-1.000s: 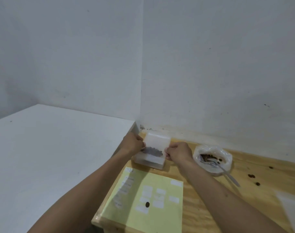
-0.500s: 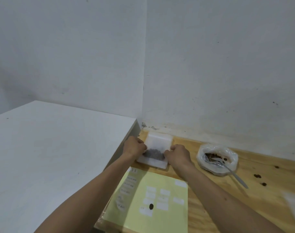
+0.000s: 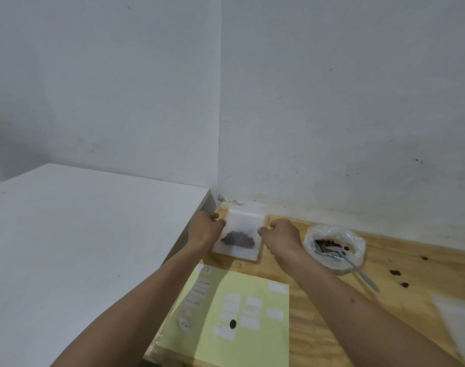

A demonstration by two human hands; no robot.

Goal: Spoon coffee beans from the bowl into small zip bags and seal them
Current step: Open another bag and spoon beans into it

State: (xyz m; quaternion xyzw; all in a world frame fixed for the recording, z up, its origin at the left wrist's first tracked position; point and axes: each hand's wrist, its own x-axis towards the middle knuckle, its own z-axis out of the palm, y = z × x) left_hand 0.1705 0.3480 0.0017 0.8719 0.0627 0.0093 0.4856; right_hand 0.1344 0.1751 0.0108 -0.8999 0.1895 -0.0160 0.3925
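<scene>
A small clear zip bag (image 3: pixel 246 226) with a clump of coffee beans (image 3: pixel 238 239) in its lower part lies on a white square block (image 3: pixel 236 254) in the corner of the wooden table. My left hand (image 3: pixel 206 230) pinches the bag's left edge. On the opposite edge, my right hand (image 3: pixel 281 235) pinches the bag with curled fingers. To the right stands the bowl (image 3: pixel 309 235), lined with clear plastic, holding a few beans. A metal spoon (image 3: pixel 358 270) rests in it, handle pointing to the lower right.
A pale yellow sheet (image 3: pixel 252 348) with white labels and one loose bean (image 3: pixel 232 323) lies near the front edge. Two stray beans (image 3: pixel 395 272) sit right of the bowl. A higher white surface (image 3: pixel 80 247) borders the left. Walls close the corner behind.
The bag, held up between both hands a second ago, has come down flat onto the white block. Both hands stayed at its sides.
</scene>
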